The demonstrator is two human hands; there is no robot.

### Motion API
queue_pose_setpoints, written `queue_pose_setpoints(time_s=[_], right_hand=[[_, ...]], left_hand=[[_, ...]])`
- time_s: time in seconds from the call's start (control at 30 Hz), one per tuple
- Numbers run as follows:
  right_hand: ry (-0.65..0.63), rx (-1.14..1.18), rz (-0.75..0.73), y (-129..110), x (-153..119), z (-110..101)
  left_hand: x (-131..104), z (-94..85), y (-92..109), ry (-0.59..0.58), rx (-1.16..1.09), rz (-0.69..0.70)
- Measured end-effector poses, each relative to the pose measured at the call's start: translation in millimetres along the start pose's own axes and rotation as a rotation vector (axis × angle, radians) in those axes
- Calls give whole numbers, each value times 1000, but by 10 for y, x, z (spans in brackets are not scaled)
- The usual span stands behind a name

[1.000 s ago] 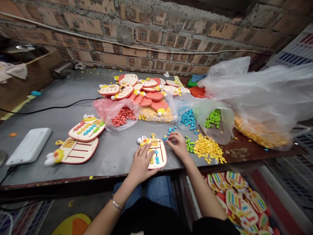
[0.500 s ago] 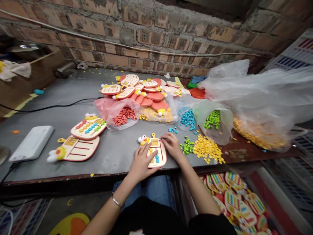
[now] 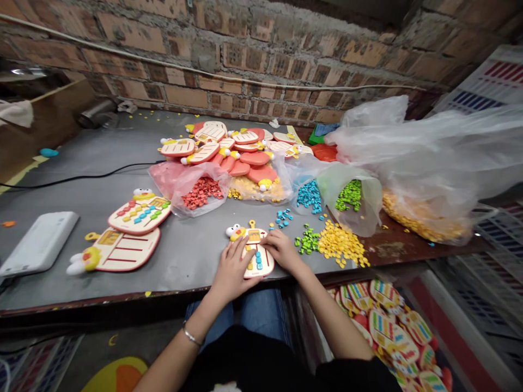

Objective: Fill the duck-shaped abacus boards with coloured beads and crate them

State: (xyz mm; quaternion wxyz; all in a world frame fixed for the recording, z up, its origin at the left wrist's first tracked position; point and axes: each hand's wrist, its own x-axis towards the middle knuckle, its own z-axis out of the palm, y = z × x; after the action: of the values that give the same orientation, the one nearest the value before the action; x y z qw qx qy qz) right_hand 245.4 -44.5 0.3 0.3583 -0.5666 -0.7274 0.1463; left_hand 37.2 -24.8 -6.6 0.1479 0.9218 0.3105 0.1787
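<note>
A cream slotted toy board (image 3: 267, 267) with a chick head and red rim lies at the table's front edge. Blue beads (image 3: 259, 260) sit in one slot, and yellow ones (image 3: 250, 265) show beside my fingers. My left hand (image 3: 233, 267) lies over the board's left side, fingers across its face and thumb along the lower edge, holding it. At the upper right slot, my right hand (image 3: 283, 249) has its fingers pinched together against the board; whatever is between the fingertips is hidden. Loose blue beads (image 3: 283, 218), green beads (image 3: 307, 240) and yellow beads (image 3: 343, 243) lie to the right.
Slotted boards (image 3: 220, 142) are heaped at the back, behind open bags of red beads (image 3: 202, 192), blue beads (image 3: 309, 196) and green beads (image 3: 348, 195). Left are a bead-filled board (image 3: 140, 212), another board (image 3: 126, 251) and a white power bank (image 3: 40, 242). Finished-looking boards (image 3: 384, 326) fill a bin below.
My right hand has moved slightly left, its fingertips now over the board's upper right slot. My left hand stays on the board. The whole view has shifted a little.
</note>
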Motion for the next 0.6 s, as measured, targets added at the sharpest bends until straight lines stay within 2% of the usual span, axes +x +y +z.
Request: queue_pose_setpoints(time_s=[0.07, 0.17, 0.27, 0.33, 0.4, 0.47, 0.53, 0.6], right_hand=[[25, 73, -5, -25, 1, 47], [-39, 166, -15, -68, 6, 57], [-118, 242, 13, -85, -68, -61], [-38, 240, 91, -49, -166, -186], [139, 129, 201, 33, -273, -315], [277, -109, 305, 146, -356, -420], [262, -369, 393, 262, -403, -483], [156, -532, 448, 352, -415, -503]], left_hand=[[4, -2, 5, 2, 2, -3], [5, 1, 4, 18, -2, -20], [3, 7, -4, 14, -13, -4], [3, 8, -8, 1, -11, 19], [4, 8, -12, -7, -4, 32], [5, 8, -13, -5, 4, 35], [6, 10, -14, -2, 10, 35], [5, 13, -15, 1, 12, 35]])
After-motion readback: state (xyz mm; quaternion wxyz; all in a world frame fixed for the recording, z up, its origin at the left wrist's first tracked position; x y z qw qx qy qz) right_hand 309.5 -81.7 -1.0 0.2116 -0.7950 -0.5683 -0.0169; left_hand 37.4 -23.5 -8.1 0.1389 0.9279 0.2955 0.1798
